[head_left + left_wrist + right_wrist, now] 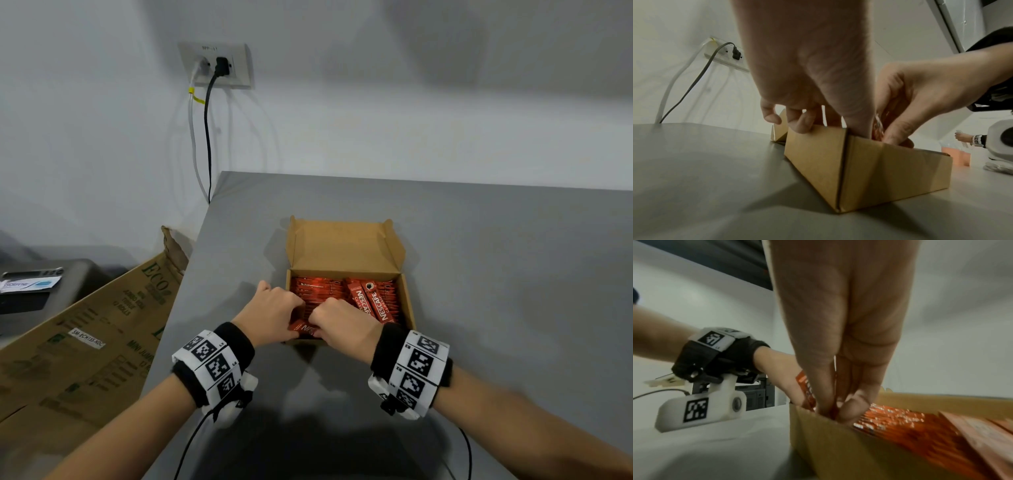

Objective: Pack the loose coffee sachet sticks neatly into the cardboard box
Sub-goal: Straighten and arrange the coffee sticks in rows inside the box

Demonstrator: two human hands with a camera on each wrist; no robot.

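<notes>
Head view: one cardboard box (408, 301) sits on the grey bench (496, 274), nearer its left edge than its right, with its single lid flap standing up at the far side. Rows of red packed sticks (317, 291) fill the box on edge; they are too tightly crowded to count. Two label-up sticks (371, 305) lie aslant on top of them toward the box's right wall.

Both hands meet at the box's near left corner. The left hand (274, 313) clasps the left wall. In the left wrist view its fingers (803, 123) curl down the outside of the cardboard (879, 170) while the thumb goes inside. The right hand (342, 325) has thumb and fingers (851, 407) pressed together low in that corner, pinching a held stick (807, 391) that stands tilted between the two hands. One end (303, 329) of it pokes out over the near wall. Whether the pinch takes in more than one stick cannot be told.

Off the bench's left edge leans one large printed carton (85, 342). On the wall above the far left corner is one socket plate (217, 65) with two plugs in it, one white and one black.
</notes>
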